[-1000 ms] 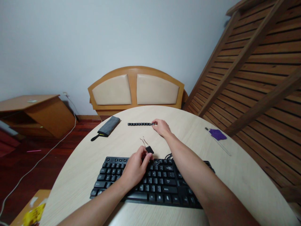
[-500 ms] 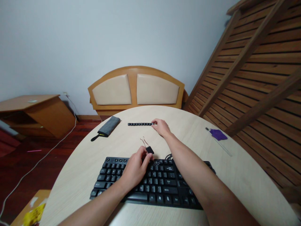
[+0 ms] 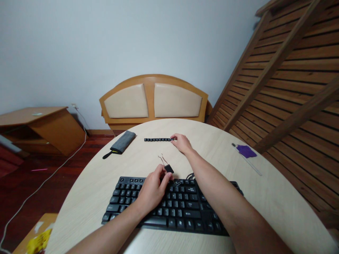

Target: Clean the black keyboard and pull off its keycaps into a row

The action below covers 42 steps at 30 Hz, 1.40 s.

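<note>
My left hand (image 3: 155,187) is closed around a keycap puller (image 3: 168,168) with a black body and thin wire prongs that point up and away from me. It hovers over the upper part of a black keyboard (image 3: 172,204), whose right side is partly covered by my right forearm. Farther off on the table, my right hand (image 3: 182,142) pinches a small black keycap (image 3: 172,139) at the right end of a straight row of black keycaps (image 3: 157,139). The fingertips hide part of that keycap.
A grey pouch (image 3: 123,142) with a black strap lies at the left of the round table (image 3: 92,197). On the right are a purple cloth (image 3: 246,151) and a thin brush (image 3: 246,160). A coiled cable (image 3: 190,176) sits behind the keyboard.
</note>
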### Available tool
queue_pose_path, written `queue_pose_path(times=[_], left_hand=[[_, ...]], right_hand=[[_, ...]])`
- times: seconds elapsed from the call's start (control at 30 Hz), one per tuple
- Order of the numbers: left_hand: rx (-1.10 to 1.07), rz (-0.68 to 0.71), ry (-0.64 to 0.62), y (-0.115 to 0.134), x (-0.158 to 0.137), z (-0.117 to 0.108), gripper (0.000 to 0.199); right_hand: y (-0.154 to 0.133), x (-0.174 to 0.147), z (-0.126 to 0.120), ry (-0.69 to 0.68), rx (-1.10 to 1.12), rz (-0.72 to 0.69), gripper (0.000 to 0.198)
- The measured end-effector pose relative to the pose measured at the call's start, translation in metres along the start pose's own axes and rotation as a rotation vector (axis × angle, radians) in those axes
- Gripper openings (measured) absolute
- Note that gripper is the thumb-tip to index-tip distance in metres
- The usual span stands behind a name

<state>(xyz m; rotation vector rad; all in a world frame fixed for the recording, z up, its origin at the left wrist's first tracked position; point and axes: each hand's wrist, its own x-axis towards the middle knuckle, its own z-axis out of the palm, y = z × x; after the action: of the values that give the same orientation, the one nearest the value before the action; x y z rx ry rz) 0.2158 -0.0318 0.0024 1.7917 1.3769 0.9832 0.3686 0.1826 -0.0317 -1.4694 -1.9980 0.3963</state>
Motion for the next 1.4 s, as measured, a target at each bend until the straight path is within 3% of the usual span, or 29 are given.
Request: queue_pose_path(times=[1.2, 1.4], left_hand=[[0.002, -0.004, -0.002, 0.0013, -0.0009, 0.0001, 0.019], [0.018, 0.0, 0.002, -0.0008, 0.0003, 0.0003, 0.02]], right_hand=[[0.0053, 0.0032, 0.0041, -0.011, 0.034, -0.032, 0.023], [0.0012, 0.0004, -0.0001, -0.03, -0.009, -0.025, 0.031]])
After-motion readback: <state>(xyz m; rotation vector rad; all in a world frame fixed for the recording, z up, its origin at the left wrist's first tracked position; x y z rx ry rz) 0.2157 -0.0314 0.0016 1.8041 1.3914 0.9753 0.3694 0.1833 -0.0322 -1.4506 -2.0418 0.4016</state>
